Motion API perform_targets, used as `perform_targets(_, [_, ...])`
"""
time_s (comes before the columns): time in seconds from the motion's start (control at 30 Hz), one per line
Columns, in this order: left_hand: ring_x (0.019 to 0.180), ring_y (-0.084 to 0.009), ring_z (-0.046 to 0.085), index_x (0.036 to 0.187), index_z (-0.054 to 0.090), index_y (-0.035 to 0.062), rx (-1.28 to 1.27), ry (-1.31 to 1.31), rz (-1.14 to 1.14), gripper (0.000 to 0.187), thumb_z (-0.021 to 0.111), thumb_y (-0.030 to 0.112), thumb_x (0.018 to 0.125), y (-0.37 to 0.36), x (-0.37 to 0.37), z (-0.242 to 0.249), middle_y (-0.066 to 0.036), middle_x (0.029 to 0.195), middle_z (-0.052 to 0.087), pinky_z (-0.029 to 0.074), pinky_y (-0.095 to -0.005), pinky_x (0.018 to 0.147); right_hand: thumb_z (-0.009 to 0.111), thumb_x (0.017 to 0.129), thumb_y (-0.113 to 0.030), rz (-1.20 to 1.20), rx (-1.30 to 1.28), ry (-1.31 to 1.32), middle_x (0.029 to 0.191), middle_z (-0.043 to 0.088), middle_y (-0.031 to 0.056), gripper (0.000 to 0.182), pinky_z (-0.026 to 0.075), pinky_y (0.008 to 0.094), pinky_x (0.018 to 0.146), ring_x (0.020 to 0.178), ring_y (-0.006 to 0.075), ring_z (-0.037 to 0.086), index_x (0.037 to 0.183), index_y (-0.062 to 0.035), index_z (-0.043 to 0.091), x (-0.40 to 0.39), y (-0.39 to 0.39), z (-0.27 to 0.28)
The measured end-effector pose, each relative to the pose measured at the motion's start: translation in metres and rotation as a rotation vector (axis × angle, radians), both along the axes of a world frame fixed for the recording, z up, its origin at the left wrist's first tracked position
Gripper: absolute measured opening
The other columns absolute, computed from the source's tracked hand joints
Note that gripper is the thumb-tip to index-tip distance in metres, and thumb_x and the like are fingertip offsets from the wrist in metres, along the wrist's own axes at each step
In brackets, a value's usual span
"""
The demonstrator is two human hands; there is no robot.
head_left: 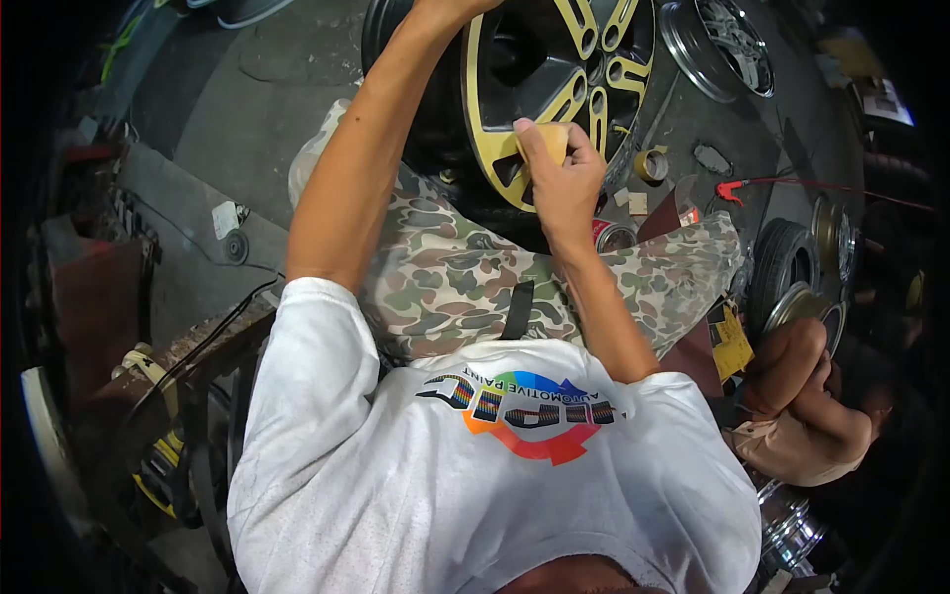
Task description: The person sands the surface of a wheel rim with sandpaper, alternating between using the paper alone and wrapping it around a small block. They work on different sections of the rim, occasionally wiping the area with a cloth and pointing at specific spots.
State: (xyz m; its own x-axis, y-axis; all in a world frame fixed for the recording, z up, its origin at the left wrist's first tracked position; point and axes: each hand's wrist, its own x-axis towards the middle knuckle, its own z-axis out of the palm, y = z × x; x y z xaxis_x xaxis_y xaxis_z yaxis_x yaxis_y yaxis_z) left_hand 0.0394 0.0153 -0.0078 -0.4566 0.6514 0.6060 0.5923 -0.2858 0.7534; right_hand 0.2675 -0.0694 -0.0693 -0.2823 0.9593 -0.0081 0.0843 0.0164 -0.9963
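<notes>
A large black alloy wheel point(515, 84) with yellow-gold spoke faces stands tilted between my knees. My right hand point(569, 193) is closed on a small flat yellow piece point(547, 142), thumb on one side and fingers on the other, held at the wheel's lower spoke and rim. Whether the piece is sandpaper or a spreader I cannot make out. My left hand point(457, 6) is at the top edge of the view, by the wheel's upper left rim. Its fingers are cut off by the frame.
A tape roll point(650, 165), an open can point(614, 236) and a red air-hose fitting point(730, 190) lie right of the wheel. Other rims point(717, 49) and a tyre point(784, 262) stand farther right. Another person point(807, 406) sits at lower right. A cable point(188, 238) runs along the left floor.
</notes>
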Motion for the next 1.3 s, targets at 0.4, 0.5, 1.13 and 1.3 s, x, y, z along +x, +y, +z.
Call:
perform_targets(0.4, [0.096,-0.0249,0.072,0.110,0.075,-0.0031,0.055,-0.050,-0.052,0.028,0.068,0.017,0.093,0.002,0.000,-0.004,-0.019,0.101,0.076,0.054,-0.0360,0.087,0.080,0.092,-0.020,-0.037,0.020,0.004,0.072,0.062,-0.0018,0.027,0.039,0.0229,0.055,0.063,0.0033,0.050,0.082,0.0001,0.064,0.003,0.004,-0.008])
perform_targets(0.5, [0.096,-0.0247,0.072,0.110,0.075,-0.0034,0.053,-0.033,-0.045,0.027,0.069,0.017,0.093,0.004,-0.002,-0.004,-0.018,0.101,0.076,0.054,-0.0360,0.088,0.080,0.092,-0.020,-0.004,-0.012,0.055,0.071,0.062,-0.0022,0.027,0.040,0.0227,0.055,0.063,0.0033,0.051,0.082,-0.0004,0.064,-0.003,-0.006,-0.005])
perform_targets(1.13, [0.105,-0.0211,0.068,0.116,0.074,-0.0035,-0.033,-0.032,-0.111,0.028,0.068,0.015,0.096,-0.001,-0.007,-0.002,-0.015,0.108,0.076,0.050,-0.0339,0.096,0.076,0.095,-0.032,-0.107,0.003,-0.111,0.075,0.063,0.0002,0.033,0.045,0.0259,0.062,0.068,0.0069,0.054,0.090,-0.0016,0.067,0.042,0.046,-0.023])
perform_targets(1.3, [0.106,-0.0177,0.067,0.118,0.073,-0.0045,0.000,-0.083,-0.155,0.028,0.068,0.013,0.098,0.005,-0.022,-0.010,-0.012,0.111,0.076,0.049,-0.0321,0.097,0.074,0.098,-0.029,0.051,-0.096,-0.080,0.077,0.065,0.0015,0.029,0.045,0.0248,0.062,0.068,0.0065,0.054,0.098,-0.0012,0.067,0.046,0.006,-0.040])
